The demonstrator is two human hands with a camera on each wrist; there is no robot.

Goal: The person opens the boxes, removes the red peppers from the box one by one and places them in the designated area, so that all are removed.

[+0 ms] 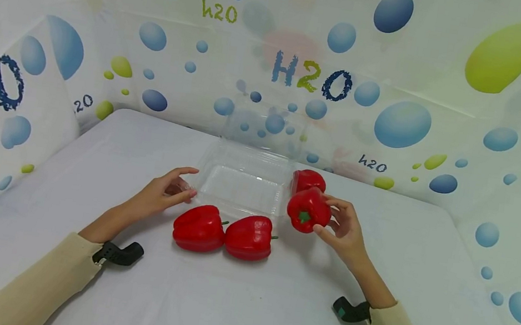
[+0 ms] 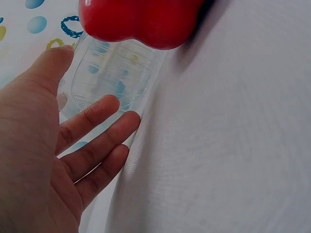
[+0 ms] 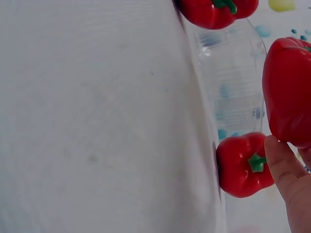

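My right hand (image 1: 349,235) holds a red bell pepper (image 1: 306,210) between thumb and fingers, raised off the table with its green stem facing me. Right behind it, a second red bell pepper (image 1: 311,178) sits beside the right edge of a clear plastic clamshell container (image 1: 241,188). The container's lid stands raised at the back. At the left edge of the container is my left hand (image 1: 162,193), thumb and fingers spread apart; whether it touches the plastic is hard to tell. In the left wrist view, its fingers (image 2: 97,150) are extended near the clear wall.
Two more red bell peppers (image 1: 200,228) (image 1: 249,238) lie side by side in front of the container, stems pointing right. A white cloth covers the table (image 1: 219,302). Behind it hangs a patterned curtain (image 1: 280,30) with blue and green drops.
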